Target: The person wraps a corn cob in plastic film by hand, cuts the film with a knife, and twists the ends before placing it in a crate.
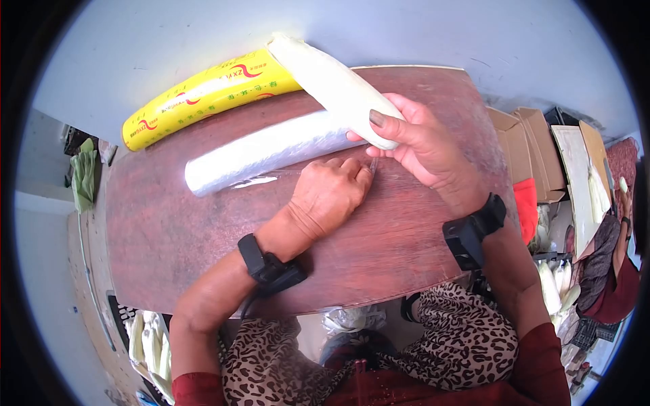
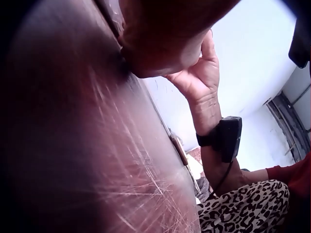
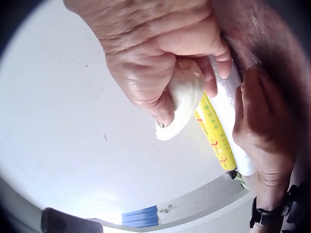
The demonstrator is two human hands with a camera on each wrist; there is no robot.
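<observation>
My right hand (image 1: 423, 145) grips the near end of a long pale ear of corn in its husk (image 1: 338, 78), thumb on top. The ear slants up and away, its far tip overlapping a yellow printed roll (image 1: 210, 91). Below it a roll of clear plastic film (image 1: 264, 149) lies on the table, with a shiny strip of film (image 1: 256, 181) along its near side. My left hand (image 1: 332, 193) rests at the table beside this roll, knuckles up and fingers bent under. I cannot tell whether those fingers pinch the film. In the right wrist view the husk (image 3: 184, 97) shows between thumb and fingers.
The reddish wooden table (image 1: 379, 250) meets a pale wall behind. Crates of pale ears (image 1: 152, 345) stand at lower left, and more ears (image 1: 555, 284) lie at right. Cardboard boxes (image 1: 535, 149) are beyond the right edge. Another person's dark red sleeve (image 1: 617, 294) shows at far right.
</observation>
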